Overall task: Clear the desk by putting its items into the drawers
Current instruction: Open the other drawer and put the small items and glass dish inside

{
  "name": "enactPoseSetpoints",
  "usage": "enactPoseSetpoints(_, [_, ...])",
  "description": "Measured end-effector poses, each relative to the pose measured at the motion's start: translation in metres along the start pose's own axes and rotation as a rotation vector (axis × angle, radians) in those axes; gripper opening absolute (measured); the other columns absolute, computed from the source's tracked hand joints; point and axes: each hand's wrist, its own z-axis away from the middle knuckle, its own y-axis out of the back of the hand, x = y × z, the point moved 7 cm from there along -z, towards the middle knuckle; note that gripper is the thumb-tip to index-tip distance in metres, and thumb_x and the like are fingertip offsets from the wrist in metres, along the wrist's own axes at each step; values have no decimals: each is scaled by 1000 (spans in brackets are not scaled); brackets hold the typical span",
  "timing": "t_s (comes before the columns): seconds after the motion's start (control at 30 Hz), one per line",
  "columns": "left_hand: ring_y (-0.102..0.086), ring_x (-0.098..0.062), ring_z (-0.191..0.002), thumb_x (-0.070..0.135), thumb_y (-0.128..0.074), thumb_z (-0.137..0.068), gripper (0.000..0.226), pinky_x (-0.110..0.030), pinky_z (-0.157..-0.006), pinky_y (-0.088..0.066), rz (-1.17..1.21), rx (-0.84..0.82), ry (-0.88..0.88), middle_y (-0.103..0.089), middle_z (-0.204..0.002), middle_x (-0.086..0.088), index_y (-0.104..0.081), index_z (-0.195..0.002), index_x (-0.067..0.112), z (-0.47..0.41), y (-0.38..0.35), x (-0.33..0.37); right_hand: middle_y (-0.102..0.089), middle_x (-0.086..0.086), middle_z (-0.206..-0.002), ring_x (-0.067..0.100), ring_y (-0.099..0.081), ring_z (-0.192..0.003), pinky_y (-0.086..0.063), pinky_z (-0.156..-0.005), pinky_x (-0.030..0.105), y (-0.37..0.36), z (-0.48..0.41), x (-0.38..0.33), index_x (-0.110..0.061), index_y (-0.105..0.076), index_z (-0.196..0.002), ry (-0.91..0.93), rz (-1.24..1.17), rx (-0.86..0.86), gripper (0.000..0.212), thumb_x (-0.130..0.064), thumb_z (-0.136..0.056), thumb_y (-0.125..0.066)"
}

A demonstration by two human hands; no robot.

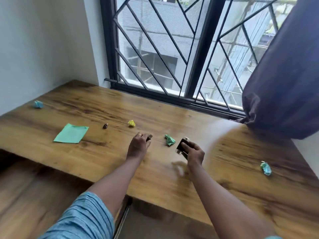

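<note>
Legible text, labels, brands, numbers, signs: none.

- Flat green paper square (71,133) on the wooden desk (172,114): upper face plain, no writing can be made out.
- Small dark rectangular object with pale ends (181,146), held in the right hand (195,153): surface blurred, no marking readable.
- Small dark clip-like item (149,138), pinched at the fingertips of the left hand (139,144): too small to read.
</note>
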Motion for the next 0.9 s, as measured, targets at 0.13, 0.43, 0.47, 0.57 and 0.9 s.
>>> enactPoseSetpoints(0.13, [-59, -30, -106, 16, -61, -87, 32, -32, -91, -47, -26, 10, 9, -64, -112, -16, -64, -119, 8, 60, 31, -6, -62, 6, -77, 21, -61, -71, -52, -62, 27, 7, 51, 15, -16, -59, -74, 7, -7, -62, 23, 5, -81, -67])
enactPoseSetpoints(0.43, [-59, -25, -110, 25, -59, -90, 33, -30, -91, -46, -54, -6, 178, -62, -119, -11, -63, -121, 15, 179, 116, -72, -60, 17, -99, 31, -63, -88, -56, -55, 25, -28, 159, 82, -15, -54, -77, -86, 11, -184, 23, 4, -82, -66])
enactPoseSetpoints(0.47, [-58, -24, -111, 25, -60, -90, 33, -29, -91, -45, -61, -3, 211, -62, -119, -10, -64, -121, 15, 190, 127, -84, -60, 17, -98, 31, -63, -87, -56, -59, 28, -38, 171, 89, -16, -54, -78, -92, 23, -205, 24, 5, -82, -67])
enactPoseSetpoints(0.57, [-56, -22, -114, 26, -62, -88, 36, -27, -93, -43, -59, 3, 327, -62, -118, -10, -64, -121, 12, 219, 154, -128, -61, 17, -93, 31, -63, -83, -55, -69, 36, -70, 202, 110, -17, -57, -87, -92, 72, -276, 25, 4, -80, -69])
enactPoseSetpoints(0.9, [-66, -22, -97, 27, -69, -81, 28, -27, -80, -51, -93, -206, 673, -71, -105, -9, -71, -107, 15, 311, 187, -292, -62, 10, -92, 25, -66, -79, -60, -67, 37, -171, 319, 229, -11, -59, -102, -225, 391, -529, 28, 5, -81, -67])
